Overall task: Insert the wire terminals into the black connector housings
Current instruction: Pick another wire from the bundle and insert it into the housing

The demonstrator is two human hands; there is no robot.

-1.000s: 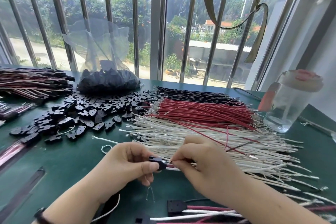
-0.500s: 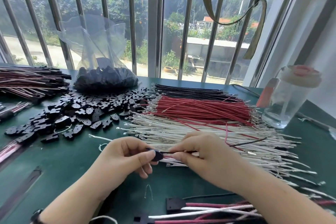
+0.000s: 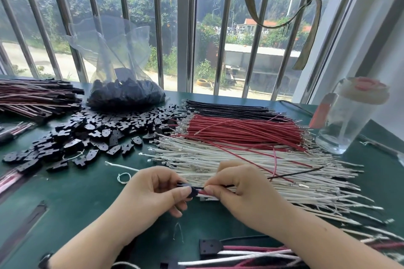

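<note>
I see left hand [image 3: 153, 194] pinching black connector housing [image 3: 192, 190], just in front of white wire pile [image 3: 251, 172] | right hand [image 3: 244, 190] pinching black wire [image 3: 293, 174] at housing's mouth, tail trailing over pile | loose housings [image 3: 91, 137] left of pile | green table [image 3: 76, 199] beneath.

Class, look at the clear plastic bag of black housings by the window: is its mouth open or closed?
Open. The plastic bag has its top standing up and spread wide, untied, above the housings inside.
</note>
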